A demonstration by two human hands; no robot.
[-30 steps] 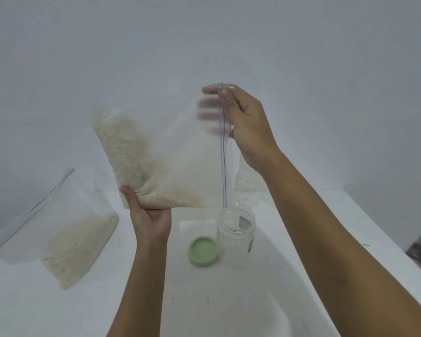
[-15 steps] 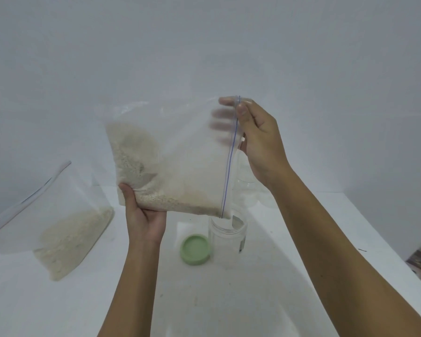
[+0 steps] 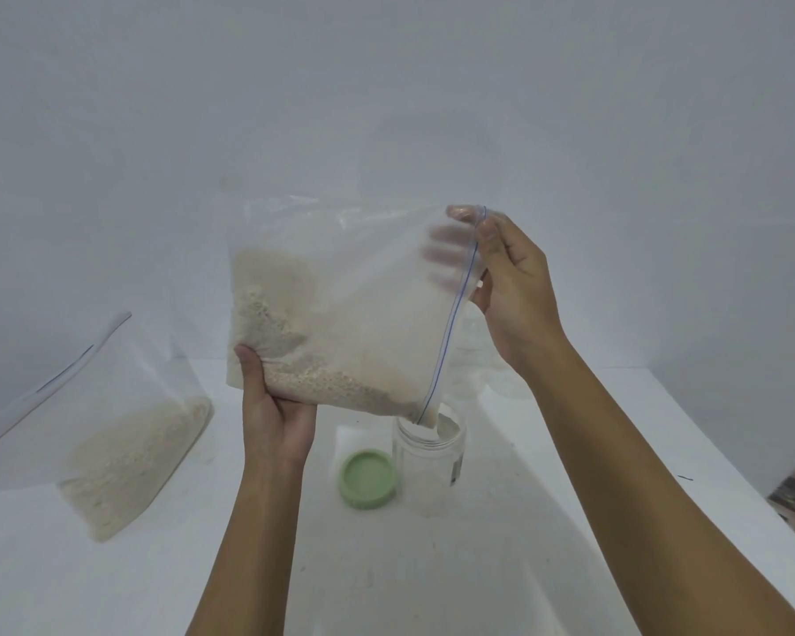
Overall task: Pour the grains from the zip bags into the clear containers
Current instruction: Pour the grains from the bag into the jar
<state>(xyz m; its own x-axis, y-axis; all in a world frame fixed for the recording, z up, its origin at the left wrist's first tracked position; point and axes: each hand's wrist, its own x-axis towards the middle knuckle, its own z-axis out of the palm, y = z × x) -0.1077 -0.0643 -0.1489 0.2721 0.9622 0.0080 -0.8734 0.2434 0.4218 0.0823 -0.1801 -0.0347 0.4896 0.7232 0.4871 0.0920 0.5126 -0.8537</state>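
Two hands tip a zip bag (image 3: 340,314) of pale grains over an open clear container (image 3: 430,461).

Left hand (image 3: 274,410) clasps the bag's lower corner at 9 o'clock; right hand (image 3: 512,286) pinches the blue-lined mouth at 2 o'clock. Grains seem to be spilling in.

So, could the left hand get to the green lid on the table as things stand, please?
Probably not yet: the path to the green lid looks open, just below the left hand, but that hand is gripping the zip bag being poured.
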